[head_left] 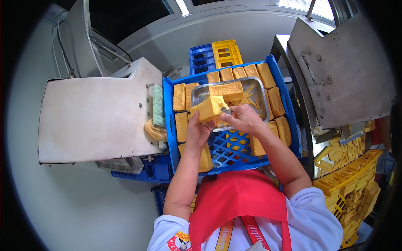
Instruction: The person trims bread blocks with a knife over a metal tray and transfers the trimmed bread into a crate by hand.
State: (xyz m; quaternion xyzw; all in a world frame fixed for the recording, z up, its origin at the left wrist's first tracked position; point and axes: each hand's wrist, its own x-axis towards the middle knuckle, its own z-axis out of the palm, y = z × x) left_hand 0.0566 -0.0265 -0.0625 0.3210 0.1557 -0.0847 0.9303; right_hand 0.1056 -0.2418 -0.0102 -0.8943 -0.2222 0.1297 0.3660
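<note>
My left hand [198, 133] is closed around the lower side of a golden loaf-shaped block [207, 109], partly pared to a paler yellow face. My right hand [246, 119] is at the block's right end, fingers closed. Something small and grey shows at its fingertips; I cannot make out what. Beneath both hands is a steel tray [263, 97], resting on the blue crate. It holds another browned block [226, 90] and thin yellow strips [248, 99].
Several browned blocks line the inside of the blue crate [168, 125]. Pale metal machine housings stand left [96, 121] and right [347, 71]. A green cloth [158, 106] hangs by the left one. A yellow crate [351, 173] of yellow pieces is at lower right.
</note>
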